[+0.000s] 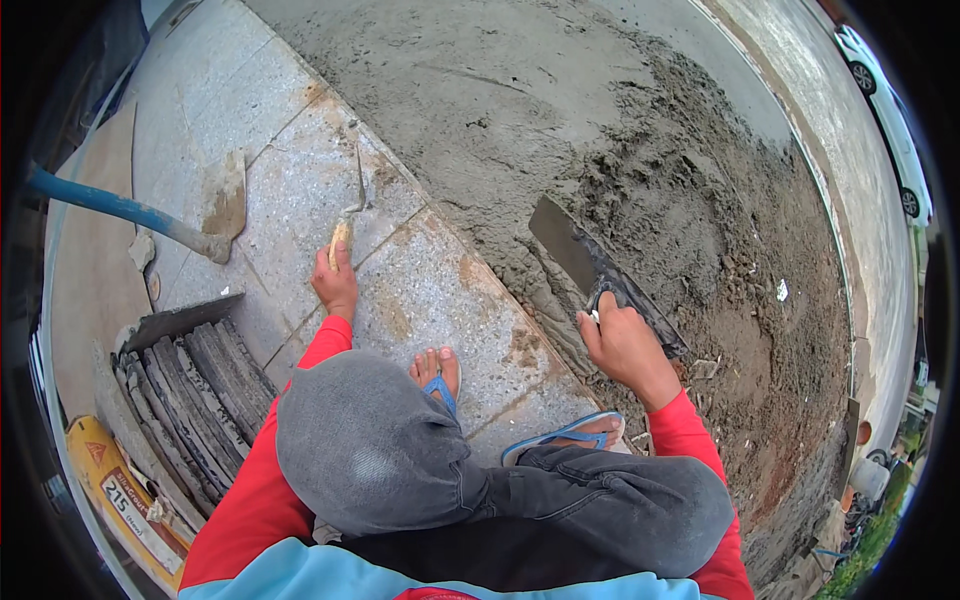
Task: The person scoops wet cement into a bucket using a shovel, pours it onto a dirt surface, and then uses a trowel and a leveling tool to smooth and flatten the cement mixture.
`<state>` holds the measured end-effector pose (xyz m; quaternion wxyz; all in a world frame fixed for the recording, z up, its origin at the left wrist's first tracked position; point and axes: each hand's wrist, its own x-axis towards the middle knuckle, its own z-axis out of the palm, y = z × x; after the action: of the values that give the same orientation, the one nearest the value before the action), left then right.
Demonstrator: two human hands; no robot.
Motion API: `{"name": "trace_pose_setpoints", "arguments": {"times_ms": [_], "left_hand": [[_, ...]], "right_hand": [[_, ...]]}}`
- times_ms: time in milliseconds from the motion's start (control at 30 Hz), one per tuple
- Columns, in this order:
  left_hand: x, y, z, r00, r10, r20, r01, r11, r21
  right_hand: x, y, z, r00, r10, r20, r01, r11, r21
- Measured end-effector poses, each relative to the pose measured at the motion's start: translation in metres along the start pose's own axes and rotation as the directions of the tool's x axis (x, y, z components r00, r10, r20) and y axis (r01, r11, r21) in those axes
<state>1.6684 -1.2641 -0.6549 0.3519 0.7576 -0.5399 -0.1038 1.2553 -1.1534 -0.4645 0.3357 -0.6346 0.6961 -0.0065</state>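
Note:
My left hand (336,288) is closed around the wooden handle of a small trowel (342,238). Its thin blade points away from me above the speckled tiles, seen nearly edge-on. In my right hand (630,350) is the grip of a long, flat finishing trowel (563,243), held slantwise on or just over the wet concrete (480,110); contact along its underside is hidden. Far off, the concrete looks smooth, while around and right of the finishing trowel it is rough and lumpy. My knees are bent, and my sandalled feet are by the tile edge.
Pale tiled paving (300,180) borders the concrete on the left. A tool with a blue handle (130,208) and a flat, dirty blade lies across it. Nearer stand a stack of grey ridged pieces (185,400) and a yellow bag (130,510). A white car (885,130) is at far right.

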Motion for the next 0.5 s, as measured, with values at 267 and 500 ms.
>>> {"name": "trace_pose_setpoints", "arguments": {"times_ms": [267,500], "left_hand": [[-0.004,0.001,0.001,1.000,0.021,-0.004,-0.021,1.000,-0.005],[-0.008,0.008,0.016,0.999,0.028,0.019,-0.027,0.998,-0.052]], "right_hand": [[0.004,0.017,0.046,0.987,-0.109,0.116,0.111,0.994,-0.010],[-0.027,0.068,0.080,0.987,-0.047,0.154,0.042,0.999,0.034]]}}
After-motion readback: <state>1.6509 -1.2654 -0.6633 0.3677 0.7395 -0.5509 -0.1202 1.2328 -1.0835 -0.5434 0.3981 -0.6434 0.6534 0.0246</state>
